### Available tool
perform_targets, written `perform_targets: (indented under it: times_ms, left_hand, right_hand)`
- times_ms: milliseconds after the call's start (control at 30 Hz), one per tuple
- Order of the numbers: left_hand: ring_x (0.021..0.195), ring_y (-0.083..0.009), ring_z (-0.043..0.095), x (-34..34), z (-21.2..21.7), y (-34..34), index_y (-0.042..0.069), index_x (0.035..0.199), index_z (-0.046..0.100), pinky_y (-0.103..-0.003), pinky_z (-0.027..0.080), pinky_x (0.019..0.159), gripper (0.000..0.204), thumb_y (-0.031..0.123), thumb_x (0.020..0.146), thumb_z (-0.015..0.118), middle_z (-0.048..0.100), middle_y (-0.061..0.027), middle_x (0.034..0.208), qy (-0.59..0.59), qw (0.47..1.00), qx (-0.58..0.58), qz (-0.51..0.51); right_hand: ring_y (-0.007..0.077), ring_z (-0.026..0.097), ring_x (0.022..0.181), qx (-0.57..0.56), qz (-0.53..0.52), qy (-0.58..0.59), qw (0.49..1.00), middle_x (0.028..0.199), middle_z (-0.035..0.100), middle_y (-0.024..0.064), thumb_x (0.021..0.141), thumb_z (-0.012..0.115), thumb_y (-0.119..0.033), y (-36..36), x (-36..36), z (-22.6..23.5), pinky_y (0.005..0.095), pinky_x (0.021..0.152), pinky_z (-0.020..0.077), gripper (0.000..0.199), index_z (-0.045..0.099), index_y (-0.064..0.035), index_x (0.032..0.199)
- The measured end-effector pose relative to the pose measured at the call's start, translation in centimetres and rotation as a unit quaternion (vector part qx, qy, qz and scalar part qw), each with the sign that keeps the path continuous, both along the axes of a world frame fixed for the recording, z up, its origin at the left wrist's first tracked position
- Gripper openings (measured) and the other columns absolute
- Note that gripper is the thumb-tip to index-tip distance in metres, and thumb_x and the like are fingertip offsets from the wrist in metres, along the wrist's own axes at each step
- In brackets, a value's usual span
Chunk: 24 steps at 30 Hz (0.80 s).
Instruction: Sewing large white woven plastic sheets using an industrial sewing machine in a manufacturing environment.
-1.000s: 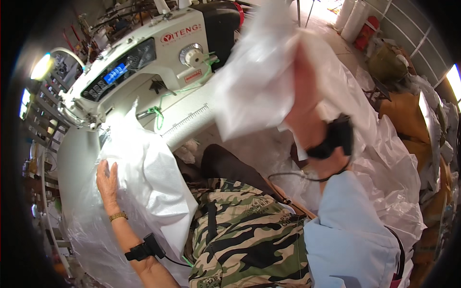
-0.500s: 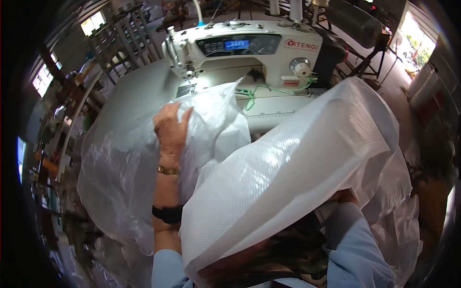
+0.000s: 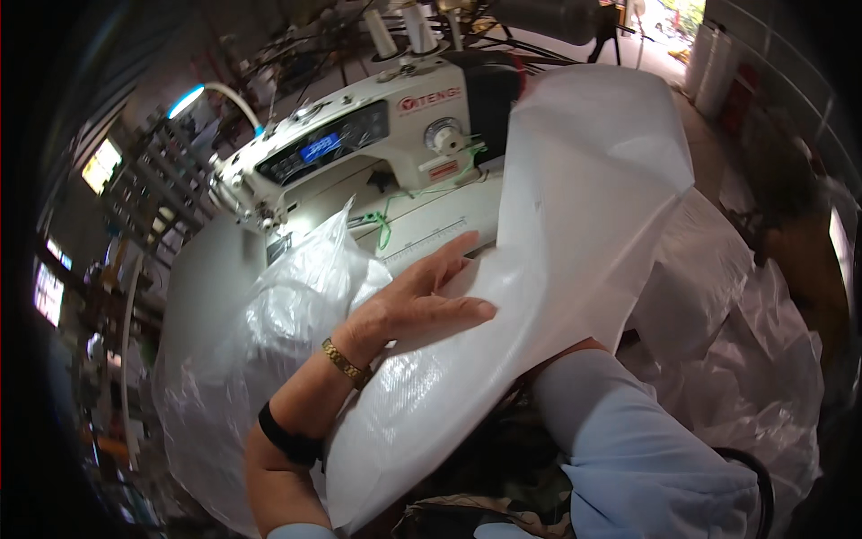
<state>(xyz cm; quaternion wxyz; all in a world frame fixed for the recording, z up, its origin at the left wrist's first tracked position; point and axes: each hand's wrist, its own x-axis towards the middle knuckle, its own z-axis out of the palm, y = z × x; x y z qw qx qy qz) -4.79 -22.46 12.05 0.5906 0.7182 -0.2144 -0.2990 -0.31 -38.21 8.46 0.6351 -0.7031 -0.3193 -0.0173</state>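
A large white woven plastic sack [image 3: 593, 207] lies across my lap and rises toward the right. My left hand [image 3: 417, 301] is over its near panel, thumb and fingers spread, apparently touching the surface without gripping it. My right hand's wrist [image 3: 575, 349] goes in under the sack's edge, and its fingers are hidden there. Clear plastic film [image 3: 305, 278] is bunched left of my left hand, with a peak near the needle area of a white sewing machine [image 3: 359, 135]. Whether the film is joined to the sack I cannot tell.
Green cord [image 3: 386, 229] hangs from the machine and lies on its bed. A lit lamp [image 3: 187, 101] on a bent neck stands behind it. Thread cones [image 3: 417, 29] stand at the back. More crumpled white sacking [image 3: 736, 332] hangs at the right.
My left hand has moved right, from the film onto the woven sack, with fingers spreading. The sack's upper part now stands more upright. The head view has swung right and tilted.
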Motion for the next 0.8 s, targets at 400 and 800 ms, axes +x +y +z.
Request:
perform_targets:
  times_ms: [400,800]
  left_hand:
    - [0.11,-0.0278,0.062,-3.5,2.9,9.6,0.005,0.132,0.053,-0.039,0.051,0.091,0.04,0.029,0.101,0.056,0.06,-0.0142,0.128,-0.003,0.859,-0.411,0.304]
    - [0.109,-0.0297,0.063,5.7,10.8,14.6,0.004,0.132,0.055,-0.041,0.051,0.092,0.04,0.025,0.097,0.059,0.062,-0.016,0.124,-0.297,0.858,-0.125,0.4]
  right_hand:
    - [0.0229,0.05,0.129,-0.014,0.088,0.059,0.994,0.137,0.055,0.0119,0.103,0.053,-0.026,2.6,-0.5,-5.9,0.0405,0.11,0.0401,0.048,0.043,-0.0019,0.144]
    - [0.0227,0.043,0.138,0.23,0.23,0.148,0.934,0.154,0.039,0.0147,0.105,0.05,-0.03,-1.4,-1.5,-5.8,0.0408,0.115,0.0359,0.06,0.028,-0.0027,0.154]
